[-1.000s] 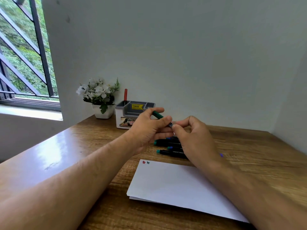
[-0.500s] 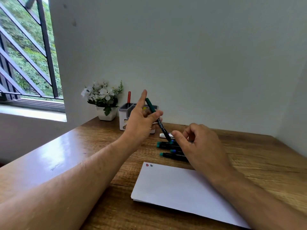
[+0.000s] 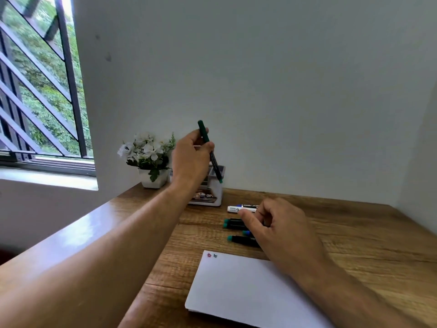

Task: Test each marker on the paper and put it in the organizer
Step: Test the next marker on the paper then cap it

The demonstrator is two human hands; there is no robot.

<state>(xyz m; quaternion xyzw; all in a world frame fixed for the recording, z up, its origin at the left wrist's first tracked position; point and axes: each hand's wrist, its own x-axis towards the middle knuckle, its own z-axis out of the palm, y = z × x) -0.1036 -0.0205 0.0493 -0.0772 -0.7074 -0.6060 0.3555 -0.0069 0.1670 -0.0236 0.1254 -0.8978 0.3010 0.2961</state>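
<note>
Head view. Your left hand (image 3: 190, 159) is raised above the wooden worktop (image 3: 354, 233), its grip closed round a slim dark green marker (image 3: 209, 150). The marker tilts, its capped top end up by your fingertips and its teal lower end down over the right end of the white and grey plastic desk organizer (image 3: 210, 190). The tip sits at or just above the organizer's rim; you cannot tell from here whether it has gone into a compartment. Your hand hides most of the organizer's left side.

Your right hand (image 3: 281, 230) hangs low over the worktop with fingers loosely curled, grip narrow, holding nothing you can see. Under and just left of it lies a row of black markers with teal caps (image 3: 233, 223), flat on the wood, ends pointing left; one blue end shows among them. Behind them, nearer the organizer, lies a white marker with a blue label (image 3: 241, 207), also flat.

A white sheet of paper (image 3: 248, 287) lies near you on the worktop, with two small test marks, one red and one dark teal, in its far left corner.

A small white pot of white flowers (image 3: 147, 157) stands just left of the organizer, against the pale wall. A barred window (image 3: 40, 91) shows green foliage at far left.
</note>
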